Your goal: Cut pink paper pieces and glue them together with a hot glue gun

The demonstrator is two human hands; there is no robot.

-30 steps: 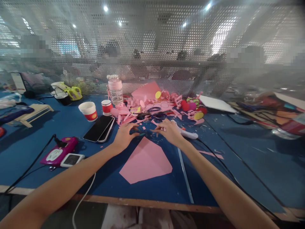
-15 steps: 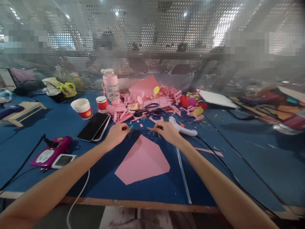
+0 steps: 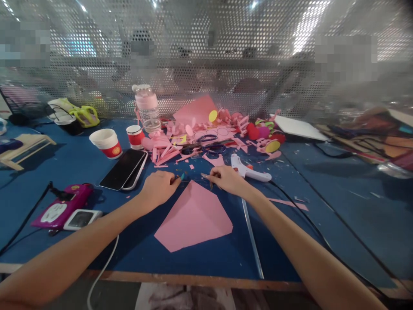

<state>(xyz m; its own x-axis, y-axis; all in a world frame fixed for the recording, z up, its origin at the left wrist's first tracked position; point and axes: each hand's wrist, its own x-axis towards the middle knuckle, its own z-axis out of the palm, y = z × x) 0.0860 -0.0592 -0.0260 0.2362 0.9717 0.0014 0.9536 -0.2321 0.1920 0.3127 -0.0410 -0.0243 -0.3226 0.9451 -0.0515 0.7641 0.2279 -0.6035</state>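
A blue-covered worktable [image 3: 80, 172] runs up to a perforated metal screen [image 3: 206, 56] at the far side, with blurred shapes behind it. Both hands are out over the middle of the table, at the far tip of a pink paper sheet [image 3: 193, 217] that lies flat between the forearms. The left hand [image 3: 158, 187] is curled into a loose fist with thumb and forefinger pinched on a small dark, teal-tipped thing [image 3: 180, 176] that is too small to make out. The right hand [image 3: 226, 178] is likewise curled, its fingers pinched on a thin short piece [image 3: 205, 175] that points left toward the other hand; the two fingertips are near but apart. Just right of the right hand lies a white glue gun [image 3: 250, 170]. Farther off is a heap of pink paper scraps [image 3: 193, 137] with scissors [image 3: 206, 148] on it, and a pink-capped bottle [image 3: 146, 107] behind. To the left lie two stacked phones [image 3: 124, 170], two red-and-white paper cups [image 3: 106, 144], and nearer, a magenta device [image 3: 61, 206].
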